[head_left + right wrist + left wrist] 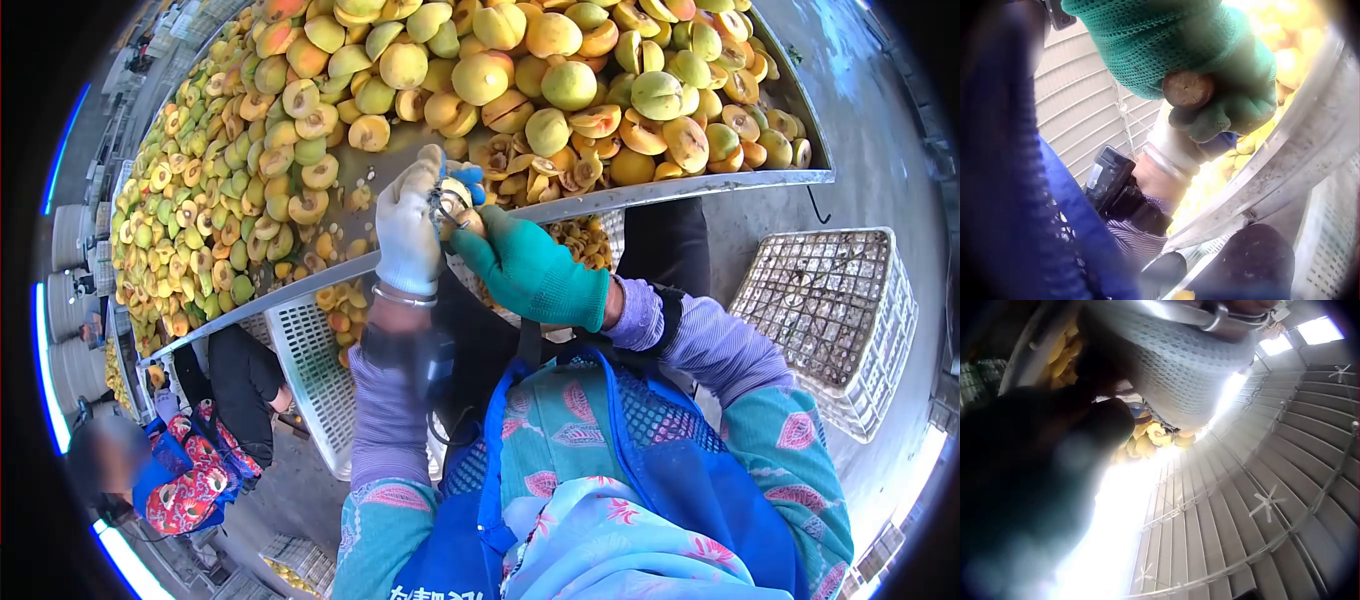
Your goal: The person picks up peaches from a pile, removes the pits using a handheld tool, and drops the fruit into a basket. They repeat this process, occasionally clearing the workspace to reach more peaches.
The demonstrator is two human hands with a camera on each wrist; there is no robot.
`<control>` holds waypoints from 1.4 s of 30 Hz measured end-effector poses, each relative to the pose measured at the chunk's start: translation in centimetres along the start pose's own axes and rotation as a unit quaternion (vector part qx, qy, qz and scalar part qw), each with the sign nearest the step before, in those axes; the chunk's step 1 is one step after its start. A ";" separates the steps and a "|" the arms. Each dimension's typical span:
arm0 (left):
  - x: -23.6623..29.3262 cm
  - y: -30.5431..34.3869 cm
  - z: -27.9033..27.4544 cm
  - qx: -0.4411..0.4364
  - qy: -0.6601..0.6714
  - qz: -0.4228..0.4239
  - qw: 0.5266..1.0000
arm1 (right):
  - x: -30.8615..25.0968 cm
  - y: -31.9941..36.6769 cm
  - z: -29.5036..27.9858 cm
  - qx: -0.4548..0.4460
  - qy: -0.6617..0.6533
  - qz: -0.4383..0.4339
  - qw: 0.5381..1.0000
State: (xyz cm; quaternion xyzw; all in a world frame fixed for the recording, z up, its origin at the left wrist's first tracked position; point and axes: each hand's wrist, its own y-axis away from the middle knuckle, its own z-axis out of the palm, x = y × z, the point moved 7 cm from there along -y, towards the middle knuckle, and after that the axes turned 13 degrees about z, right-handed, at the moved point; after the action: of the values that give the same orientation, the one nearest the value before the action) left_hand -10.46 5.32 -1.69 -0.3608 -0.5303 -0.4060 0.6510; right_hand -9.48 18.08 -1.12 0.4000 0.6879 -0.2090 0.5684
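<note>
My left hand (408, 225), in a white knit glove with blue fingertips, grips a pale yellow fruit piece (459, 190) above the near rim of a metal tray (690, 188). A thin dark curved wire or blade (437, 203) crosses beside the fruit. My right hand (540, 265), gloved in green, meets the left at the fruit, its fingers curled round a wooden-handled tool. In the right wrist view the round brown handle end (1188, 89) sticks out of that fist. Gloves hide most of the tool's working end.
Heaped yellow-green halved and whole fruits (480, 80), apricot- or peach-like, fill the tray, with cut scraps (540, 165) near the hands. Below the rim stands a white crate (310, 385). An upturned crate (820, 300) sits right. Another person (200, 470) is at the lower left.
</note>
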 end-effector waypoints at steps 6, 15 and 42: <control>-0.4 -0.3 0.7 0.059 0.011 0.042 0.997 | 1.1 -0.3 1.1 0.009 -0.153 0.049 0.987; 1.0 -0.4 2.1 0.000 -0.031 0.072 0.997 | 2.0 0.1 1.9 -0.006 -0.279 0.155 0.948; -1.1 3.5 -5.0 0.180 0.215 -0.058 0.958 | -1.8 4.3 4.3 -0.481 -0.582 0.253 0.605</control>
State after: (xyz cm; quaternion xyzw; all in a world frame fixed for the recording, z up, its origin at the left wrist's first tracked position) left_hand -5.39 2.45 -3.75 -0.1102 -0.4625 -0.4089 0.7790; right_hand -3.33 16.89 0.12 0.0214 0.0847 0.1157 0.9894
